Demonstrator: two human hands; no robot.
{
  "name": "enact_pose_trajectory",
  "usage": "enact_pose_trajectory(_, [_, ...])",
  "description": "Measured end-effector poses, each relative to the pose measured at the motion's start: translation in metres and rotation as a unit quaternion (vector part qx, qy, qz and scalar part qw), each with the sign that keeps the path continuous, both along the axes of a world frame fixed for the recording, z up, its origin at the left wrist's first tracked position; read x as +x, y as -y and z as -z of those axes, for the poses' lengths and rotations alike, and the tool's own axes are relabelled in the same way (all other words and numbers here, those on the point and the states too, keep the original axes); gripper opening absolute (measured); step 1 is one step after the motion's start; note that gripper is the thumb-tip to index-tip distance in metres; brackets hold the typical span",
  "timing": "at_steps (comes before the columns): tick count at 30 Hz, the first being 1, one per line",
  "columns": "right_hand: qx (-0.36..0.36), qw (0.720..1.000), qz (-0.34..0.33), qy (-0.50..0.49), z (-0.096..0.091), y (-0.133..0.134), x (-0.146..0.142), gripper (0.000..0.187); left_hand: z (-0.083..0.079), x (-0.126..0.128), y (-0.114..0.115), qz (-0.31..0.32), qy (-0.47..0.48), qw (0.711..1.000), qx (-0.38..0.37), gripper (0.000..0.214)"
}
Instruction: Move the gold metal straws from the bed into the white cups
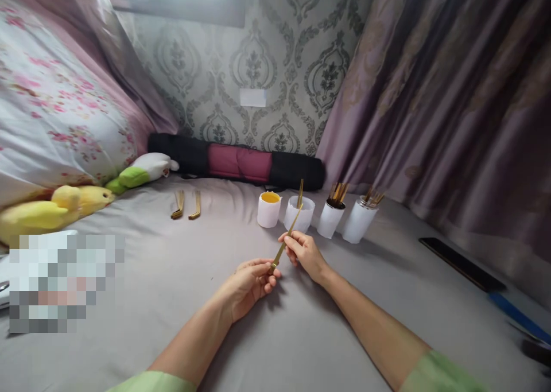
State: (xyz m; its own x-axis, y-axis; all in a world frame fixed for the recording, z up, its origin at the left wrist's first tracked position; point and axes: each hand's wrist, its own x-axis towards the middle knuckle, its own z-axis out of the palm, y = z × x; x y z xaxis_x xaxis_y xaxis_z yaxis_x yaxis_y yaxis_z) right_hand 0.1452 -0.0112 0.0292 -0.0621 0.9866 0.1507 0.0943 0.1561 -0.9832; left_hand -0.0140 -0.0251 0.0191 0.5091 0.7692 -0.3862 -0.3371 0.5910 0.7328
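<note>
A slim gold pair of tweezers (279,256) is held between both hands, slanting up and away with its points toward the cups. My left hand (250,283) is closed on its blunt lower end. The fingers of my right hand (305,251) pinch it around the middle. Just beyond the points stands a white cup (305,220) with another pair of gold tweezers upright in it. To its left is a white cup (267,215) with a yellow-orange inside. On the right, a white cup (330,222) and a leaning white cup (358,225) each hold several thin gold tools.
Two groups of bent gold tweezers (177,205) lie on the grey sheet (172,277) at left. Behind are a black and maroon roll (241,161) and a patterned wall. Plush toys (81,200) lie at left, beside a blurred-out item. A dark phone-like slab (460,263) lies right.
</note>
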Motion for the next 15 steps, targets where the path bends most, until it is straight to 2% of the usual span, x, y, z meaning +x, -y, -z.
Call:
enact_pose_trajectory(9, [-0.007, 1.0, 0.009, 0.015, -0.015, -0.008, 0.012, 0.029, -0.002, -0.001, 0.002, -0.003, 0.003, 1.0, -0.007, 0.018])
enact_pose_trajectory(15, [-0.002, 0.998, 0.055, 0.017, -0.03, -0.015, 0.018, 0.03, -0.001, -0.004, 0.0, 0.004, 0.012, 1.0, -0.008, 0.018])
